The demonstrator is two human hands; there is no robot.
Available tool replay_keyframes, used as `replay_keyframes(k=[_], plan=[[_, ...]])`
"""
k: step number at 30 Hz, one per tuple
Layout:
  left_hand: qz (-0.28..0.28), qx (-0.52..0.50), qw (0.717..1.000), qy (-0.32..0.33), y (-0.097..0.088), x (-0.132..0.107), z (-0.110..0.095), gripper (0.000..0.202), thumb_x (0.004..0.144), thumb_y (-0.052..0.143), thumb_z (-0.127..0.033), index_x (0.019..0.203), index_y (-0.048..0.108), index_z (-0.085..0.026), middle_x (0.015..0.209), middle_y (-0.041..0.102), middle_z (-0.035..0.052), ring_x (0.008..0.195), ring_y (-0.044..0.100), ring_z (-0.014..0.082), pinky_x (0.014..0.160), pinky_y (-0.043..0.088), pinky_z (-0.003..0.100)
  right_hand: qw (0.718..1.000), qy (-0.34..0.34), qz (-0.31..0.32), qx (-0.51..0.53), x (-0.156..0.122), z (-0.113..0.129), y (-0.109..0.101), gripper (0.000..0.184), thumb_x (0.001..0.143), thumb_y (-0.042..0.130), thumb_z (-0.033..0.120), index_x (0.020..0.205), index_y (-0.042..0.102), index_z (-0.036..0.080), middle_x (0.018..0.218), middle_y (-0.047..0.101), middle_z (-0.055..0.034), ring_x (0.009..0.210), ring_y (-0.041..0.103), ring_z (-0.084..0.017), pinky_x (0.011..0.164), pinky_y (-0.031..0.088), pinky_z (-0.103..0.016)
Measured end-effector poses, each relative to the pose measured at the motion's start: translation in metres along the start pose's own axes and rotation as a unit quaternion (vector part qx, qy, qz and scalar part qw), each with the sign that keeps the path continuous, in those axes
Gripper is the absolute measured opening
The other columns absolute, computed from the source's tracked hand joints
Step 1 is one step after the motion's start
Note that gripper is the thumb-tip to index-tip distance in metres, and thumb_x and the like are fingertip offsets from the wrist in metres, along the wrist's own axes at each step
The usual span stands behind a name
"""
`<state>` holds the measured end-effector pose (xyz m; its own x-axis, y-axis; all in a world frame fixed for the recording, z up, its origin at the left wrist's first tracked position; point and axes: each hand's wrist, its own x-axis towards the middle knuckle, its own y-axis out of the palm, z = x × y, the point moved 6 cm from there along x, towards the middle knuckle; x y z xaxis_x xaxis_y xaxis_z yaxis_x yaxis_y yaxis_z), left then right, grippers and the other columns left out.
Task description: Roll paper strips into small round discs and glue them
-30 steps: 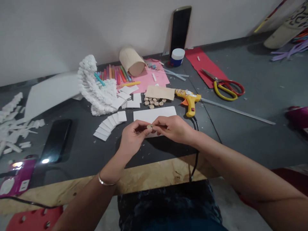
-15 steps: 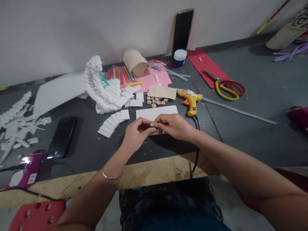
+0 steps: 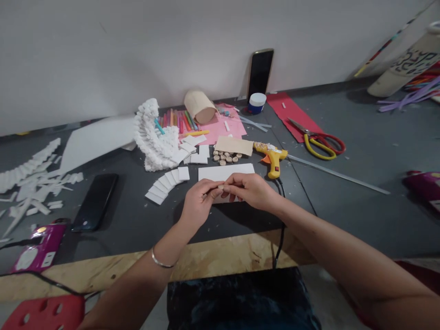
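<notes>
My left hand (image 3: 198,203) and my right hand (image 3: 250,189) meet over the front of the grey table, fingertips pinched together on a small round tan piece (image 3: 220,186). Under them lies a white rectangular card (image 3: 225,172). Just behind it sit several similar small round tan pieces (image 3: 226,156) beside a tan card (image 3: 234,145). A yellow glue gun (image 3: 272,156) lies right of the white card, its black cord running off the table edge.
Fanned white squares (image 3: 167,182) and a white foam shape (image 3: 153,135) lie left of centre. Two phones: one flat (image 3: 96,201), one leaning on the wall (image 3: 260,73). Scissors (image 3: 319,139) rest on red paper; a metal ruler (image 3: 338,173), paper scraps (image 3: 29,181) and markers (image 3: 178,120) surround.
The camera has tilted up, so everything sits lower in the picture. Both hands stay pinched on the small round piece, with only slight finger movement.
</notes>
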<state>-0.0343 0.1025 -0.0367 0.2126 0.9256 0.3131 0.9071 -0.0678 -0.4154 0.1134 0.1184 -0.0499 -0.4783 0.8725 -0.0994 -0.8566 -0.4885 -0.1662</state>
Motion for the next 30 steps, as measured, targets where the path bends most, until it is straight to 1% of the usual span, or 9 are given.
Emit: replay_keyframes(k=[4,8,11,17,21,24,27,30], plan=[[-0.002,-0.001,1.000,-0.026,0.001,-0.002,0.001,0.022,0.090,0.058,-0.037,0.093,0.072,-0.020,0.086,0.070,0.0044,0.080,0.064,0.0155,0.074,0.049,0.027,1.000,0.015,-0.014,-0.015,0.000,0.000,-0.002,0.026,0.085,0.060,0.043,0.078,0.064,0.018,0.072,0.071,-0.0031,0.060,0.064,-0.011,0.053,0.048,-0.021],[0.010,-0.053,0.994,-0.090,0.004,-0.003,0.012,0.025,0.089,0.058,-0.041,0.094,0.070,-0.019,0.086,0.069,0.0045,0.078,0.064,0.0150,0.070,0.050,0.026,1.000,-0.012,0.003,-0.028,-0.001,0.002,0.000,0.028,0.087,0.058,0.044,0.081,0.065,0.018,0.075,0.072,-0.0035,0.064,0.065,-0.012,0.059,0.051,-0.023],[0.018,-0.094,0.987,-0.126,0.006,-0.005,0.020,0.029,0.087,0.060,-0.045,0.094,0.068,-0.017,0.085,0.069,0.0050,0.075,0.064,0.0152,0.065,0.051,0.025,0.998,-0.026,0.008,-0.060,-0.002,0.003,0.001,0.026,0.089,0.055,0.041,0.087,0.065,0.018,0.078,0.072,-0.0036,0.067,0.067,-0.012,0.064,0.052,-0.024],[0.010,-0.126,0.979,-0.159,0.009,-0.007,0.022,0.031,0.083,0.065,-0.046,0.088,0.066,-0.016,0.082,0.070,0.0055,0.072,0.065,0.0155,0.063,0.052,0.025,0.991,-0.034,-0.001,-0.126,-0.004,0.008,0.002,0.020,0.090,0.053,0.034,0.083,0.064,0.019,0.075,0.072,-0.0025,0.067,0.068,-0.013,0.063,0.051,-0.024],[-0.004,-0.154,0.975,-0.161,0.011,-0.007,0.020,0.028,0.077,0.071,-0.044,0.082,0.065,-0.017,0.078,0.070,0.0038,0.071,0.066,0.0164,0.066,0.053,0.027,0.990,-0.035,-0.002,-0.140,-0.004,0.009,0.003,0.017,0.090,0.053,0.029,0.083,0.064,0.019,0.075,0.072,-0.0025,0.067,0.067,-0.013,0.063,0.051,-0.024],[-0.003,-0.168,0.973,-0.162,0.010,-0.007,0.021,0.027,0.075,0.073,-0.042,0.085,0.067,-0.018,0.078,0.071,0.0032,0.072,0.067,0.0170,0.067,0.054,0.028,0.989,-0.034,0.004,-0.145,-0.004,0.007,0.003,0.016,0.090,0.052,0.028,0.085,0.064,0.018,0.075,0.072,-0.0022,0.067,0.067,-0.013,0.064,0.050,-0.023],[0.004,-0.138,0.981,-0.137,0.008,-0.005,0.019,0.028,0.076,0.073,-0.040,0.095,0.072,-0.019,0.083,0.071,0.0040,0.077,0.067,0.0176,0.071,0.053,0.029,0.989,-0.044,0.006,-0.139,-0.004,0.004,0.003,0.018,0.091,0.051,0.029,0.087,0.064,0.018,0.077,0.071,-0.0021,0.068,0.067,-0.012,0.065,0.050,-0.023],[0.007,-0.079,0.993,-0.089,0.005,-0.003,0.012,0.022,0.081,0.069,-0.038,0.095,0.075,-0.021,0.086,0.071,0.0047,0.081,0.066,0.0176,0.075,0.052,0.028,0.991,-0.044,-0.002,-0.125,-0.004,0.002,0.001,0.019,0.091,0.051,0.032,0.087,0.063,0.018,0.076,0.071,-0.0021,0.068,0.068,-0.013,0.064,0.050,-0.023]])
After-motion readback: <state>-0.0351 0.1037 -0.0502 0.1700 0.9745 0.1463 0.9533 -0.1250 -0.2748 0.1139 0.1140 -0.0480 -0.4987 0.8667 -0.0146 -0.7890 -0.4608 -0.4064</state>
